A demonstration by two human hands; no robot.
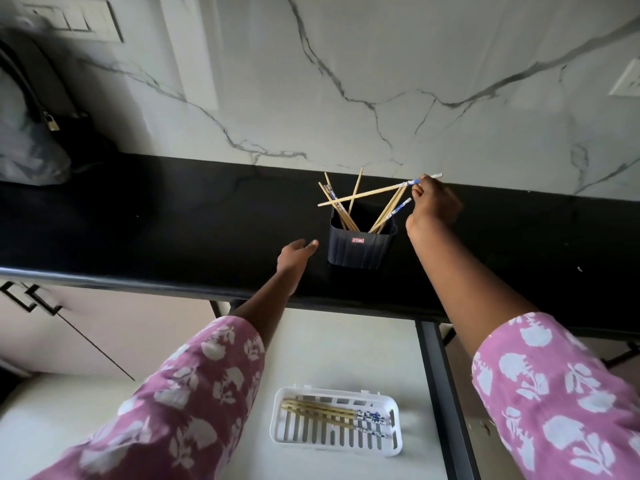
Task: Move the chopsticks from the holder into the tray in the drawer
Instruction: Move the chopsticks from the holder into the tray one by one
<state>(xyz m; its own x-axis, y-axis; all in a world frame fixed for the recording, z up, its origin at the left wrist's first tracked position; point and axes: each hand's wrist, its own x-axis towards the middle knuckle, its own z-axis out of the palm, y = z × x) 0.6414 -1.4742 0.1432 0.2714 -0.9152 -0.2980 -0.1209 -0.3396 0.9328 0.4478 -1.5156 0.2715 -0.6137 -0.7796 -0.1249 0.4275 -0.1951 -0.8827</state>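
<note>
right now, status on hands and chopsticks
Right hand pinching one chopstick lying across the holder. Left hand open beside holder, empty. Several chopsticks in white tray; more in holder. Path to tray unobstructed.

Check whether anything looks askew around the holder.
One chopstick lies almost flat across the holder, pinched at its patterned end by the right hand; the others stand leaning inside. Nothing is spilled.
</note>
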